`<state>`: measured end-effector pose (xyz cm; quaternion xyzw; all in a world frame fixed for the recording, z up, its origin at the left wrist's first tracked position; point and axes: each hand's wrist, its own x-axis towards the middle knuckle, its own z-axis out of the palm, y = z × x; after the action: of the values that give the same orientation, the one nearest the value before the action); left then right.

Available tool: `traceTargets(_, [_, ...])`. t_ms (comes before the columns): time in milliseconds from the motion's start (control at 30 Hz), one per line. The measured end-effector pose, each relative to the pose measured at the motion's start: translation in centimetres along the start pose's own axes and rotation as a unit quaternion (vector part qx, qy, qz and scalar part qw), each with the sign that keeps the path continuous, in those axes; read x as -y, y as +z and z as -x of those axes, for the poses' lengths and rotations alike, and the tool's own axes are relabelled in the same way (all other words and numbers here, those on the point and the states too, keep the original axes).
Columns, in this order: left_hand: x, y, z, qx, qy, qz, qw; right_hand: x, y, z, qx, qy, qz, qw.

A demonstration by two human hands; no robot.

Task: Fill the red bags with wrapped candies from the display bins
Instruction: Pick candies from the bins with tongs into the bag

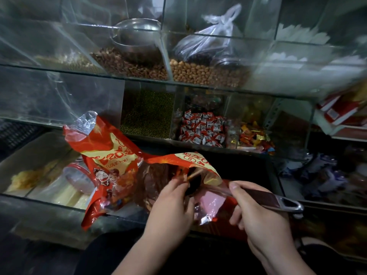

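Head view, the only one on offer. Just below centre, the open red bag [190, 158] is lying on its side with its mouth turned toward five o'clock. The mouth is held apart by the left hand [168, 203], whose fingers are curled on the near lip and pinch the film. At four o'clock the right hand [260, 215] is clenched round the handle of the scoop [278, 199], with the thumb laid along the top. The scoop's head is buried in the bag's mouth, so its load cannot be told.

At nine o'clock from that bag a second red bag [107, 155] is leaning, partly filled, its top crumpled and gaping. The supply is seen at one o'clock: red-and-white wrapped candies [202, 128] in one glass bin, mixed bright candies [254, 135] in the bin to their right. Peanuts [204, 72] are shelved above, at twelve.

The step in hand is judged to be the tipping of a scoopful into the bag. It would be done best with the lip pulled high and taut by the pinching fingers, so a wide throat is offered. The scoop should be pushed deep before the wrist is rolled. The handle should then be raised slowly so candies slide rather than bounce. The film looks slippery and limp; a slack lip could fold over the scoop and candies could be spilled onto the dark ledge below.
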<state>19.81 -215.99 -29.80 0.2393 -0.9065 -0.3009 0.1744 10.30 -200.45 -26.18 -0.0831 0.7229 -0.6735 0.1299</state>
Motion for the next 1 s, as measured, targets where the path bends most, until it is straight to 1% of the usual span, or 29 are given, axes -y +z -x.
traceTargets(100, [-0.3,0.9,-2.0,0.093,-0.07,-0.042,0.992,0.6,-0.6,0.6,0.005,0.008,-0.008,1.0])
traceTargets(167, [-0.2,1.0,-2.8,0.104,-0.089,-0.057,0.989,0.9,-1.0,1.0,0.008,0.017,-0.012,1.0])
traceTargets(267, [-0.3,1.0,-3.3,0.072,-0.096,-0.074,0.99,1.3,-1.8,1.4,0.006,0.015,-0.021,1.0])
traceTargets(367, [-0.6,1.3,-3.1,0.039,-0.082,-0.067,0.994,1.8,-2.3,1.8,0.024,0.012,-0.013,1.0])
traceTargets(500, [-0.5,1.5,-2.7,0.014,-0.095,-0.039,0.995,2.8,-2.6,2.5,0.043,0.025,-0.035,0.998])
traceTargets(600, [-0.3,1.7,-2.2,-0.011,-0.059,-0.023,0.998,3.7,-2.7,3.1,0.046,0.033,-0.056,0.997])
traceTargets(767, [-0.2,0.5,-0.5,-0.059,0.019,-0.009,0.998,5.6,-3.1,3.9,0.057,0.062,-0.134,0.987])
traceTargets(1000, [-1.1,-2.5,0.1,-0.15,0.074,-0.021,0.986,8.4,-3.2,4.9,0.097,0.05,-0.2,0.974])
